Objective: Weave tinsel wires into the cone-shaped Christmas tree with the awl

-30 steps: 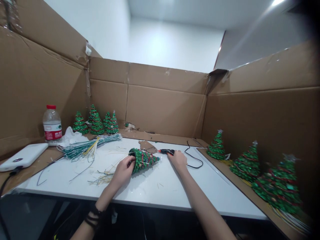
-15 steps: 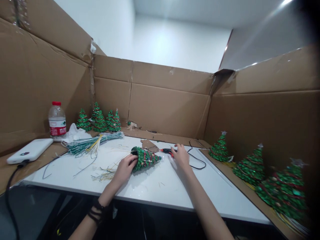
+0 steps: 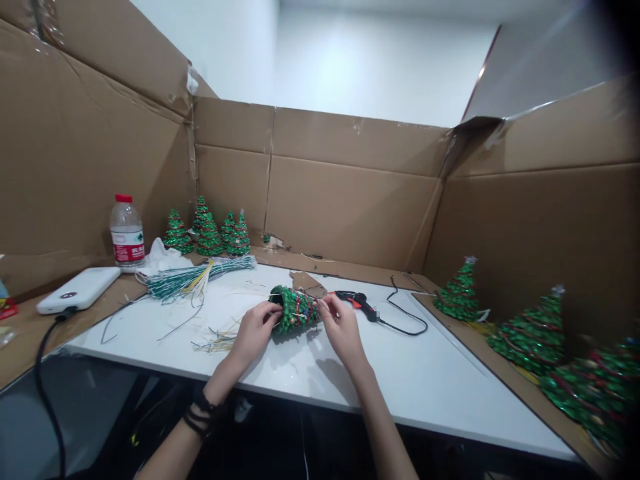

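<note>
Left grip (image 3: 255,328), right grip (image 3: 341,327): tree (image 3: 296,311) between

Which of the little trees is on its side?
The tree held by left hand and right hand; the back-left group and right-hand row stand upright.

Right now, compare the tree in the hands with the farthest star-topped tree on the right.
The held tree lies on its side over the white table, between left hand and right hand; the star-topped tree stands upright on cardboard, untouched. Both are green with red trim.
</note>
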### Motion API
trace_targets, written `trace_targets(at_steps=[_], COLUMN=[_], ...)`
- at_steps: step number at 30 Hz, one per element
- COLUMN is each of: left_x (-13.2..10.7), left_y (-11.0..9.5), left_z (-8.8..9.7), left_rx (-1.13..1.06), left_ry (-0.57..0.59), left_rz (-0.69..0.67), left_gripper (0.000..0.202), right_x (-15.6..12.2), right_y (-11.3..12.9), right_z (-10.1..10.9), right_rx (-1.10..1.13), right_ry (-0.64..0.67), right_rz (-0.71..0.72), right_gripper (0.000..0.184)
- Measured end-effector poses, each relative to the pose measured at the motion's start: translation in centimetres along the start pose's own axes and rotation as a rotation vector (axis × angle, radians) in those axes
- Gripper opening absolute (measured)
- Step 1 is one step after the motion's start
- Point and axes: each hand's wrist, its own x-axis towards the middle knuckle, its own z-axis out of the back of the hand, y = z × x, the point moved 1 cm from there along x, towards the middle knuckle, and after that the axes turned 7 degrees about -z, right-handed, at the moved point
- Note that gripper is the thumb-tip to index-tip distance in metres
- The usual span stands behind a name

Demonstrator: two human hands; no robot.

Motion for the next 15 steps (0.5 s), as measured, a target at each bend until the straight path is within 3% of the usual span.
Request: trace_targets(at_steps=[5,9,15], left_x=[0.1,0.1,0.0], left_y=[-0.3,-0.3,-0.1], left_z=[0.1,0.2,0.0], left_rx=[-0.012,-0.015,-0.006], left_ry=[-0.031,-0.039,-0.037], left_rz=[0.034,0.061,0.066], left_gripper=[0.017,0.017,0.018], right_x=[-0.9,-1.2,-1.6], right_y=[0.1,0.4,0.8], right_z=[-1.1,-1.4,-1.6], right_rx=[-0.059,-0.083,-0.18], right_ry=[0.043,0.134,0.146], right_rz=[0.001,0.025,0.022], right_gripper=[0.035,0.032,0.027])
